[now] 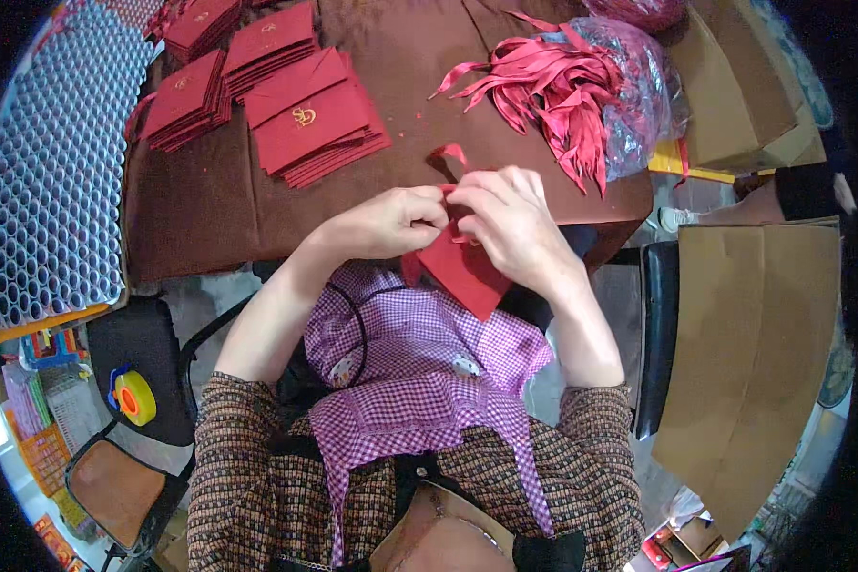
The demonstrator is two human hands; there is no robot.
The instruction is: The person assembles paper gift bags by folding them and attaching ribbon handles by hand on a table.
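At the table's front edge, above my lap, both hands work at the top of a small red paper bag (pixel 469 276). My left hand (pixel 391 221) is closed, its thumb and fingertips pinched at the bag's upper edge. My right hand (pixel 517 229) bends over the bag from the other side, fingers curled onto its top. A red ribbon (pixel 454 154) sticks up between and beyond the hands. The exact grip on ribbon and paper is partly hidden by my fingers.
Stacks of flat red paper bags (pixel 319 114) lie at the far left on the brown tablecloth (pixel 191 214). Loose red ribbons (pixel 567 91) spill from a clear plastic bag (pixel 643 114) at right. Cardboard boxes (pixel 748 353) flank my right; a honeycomb-patterned sheet (pixel 52 172) lies left.
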